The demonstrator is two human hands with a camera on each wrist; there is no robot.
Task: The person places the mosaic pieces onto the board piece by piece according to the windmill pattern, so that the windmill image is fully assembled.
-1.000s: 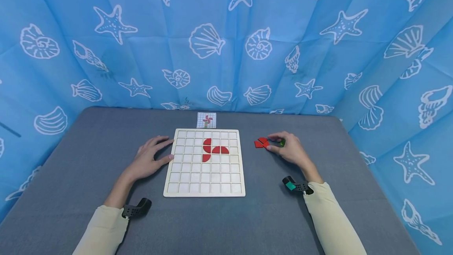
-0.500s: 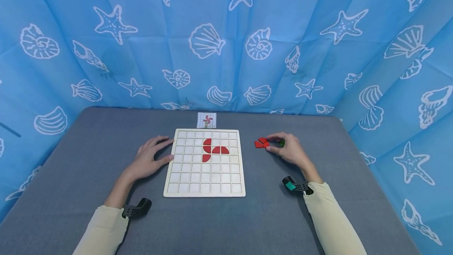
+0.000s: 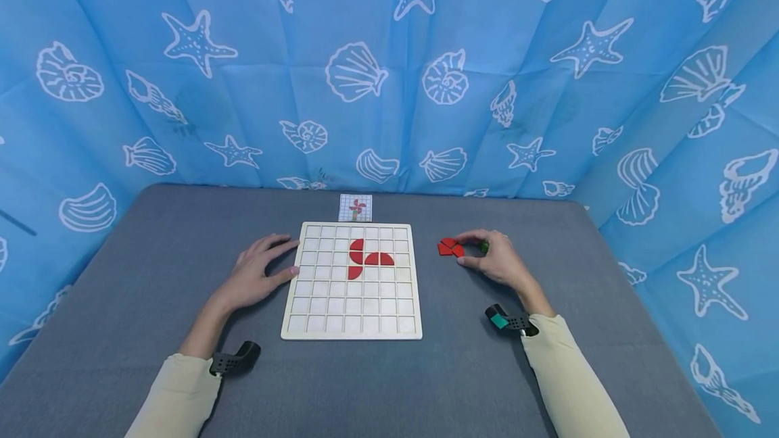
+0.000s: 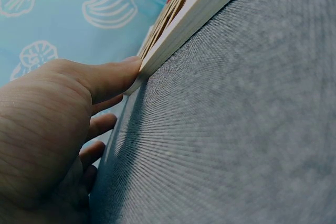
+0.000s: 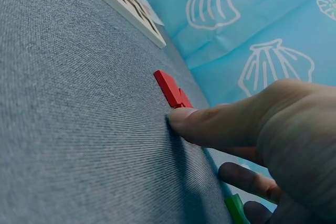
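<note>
A pale square board [image 3: 335, 305] with a grid of recessed cells lies mid-table. Several red quarter-circle pieces [image 3: 371, 259] sit in its upper cells. My left hand [image 3: 252, 276] rests beside the board, its thumb and index fingertip touching the left edge; the left wrist view shows the thumb [image 4: 118, 75] against that edge. To the right of the board lies a tight cluster of red pieces [image 3: 445, 249]. My right hand [image 3: 500, 261] reaches to it, thumb and index finger spread on either side. In the right wrist view the straight thumb [image 5: 191, 121] touches the cluster's near end.
Green pieces [image 3: 484, 247] lie partly hidden under my right hand. A small card [image 3: 346, 207] printed with a grid and a red figure stands behind the board. A blue shell-patterned curtain [image 3: 389, 120] borders the grey table [image 3: 389, 391] at the back and sides.
The red pieces by my right hand have been nudged closer together. My right thumb and index finger have shifted slightly around them. My left hand and the board stay still.
</note>
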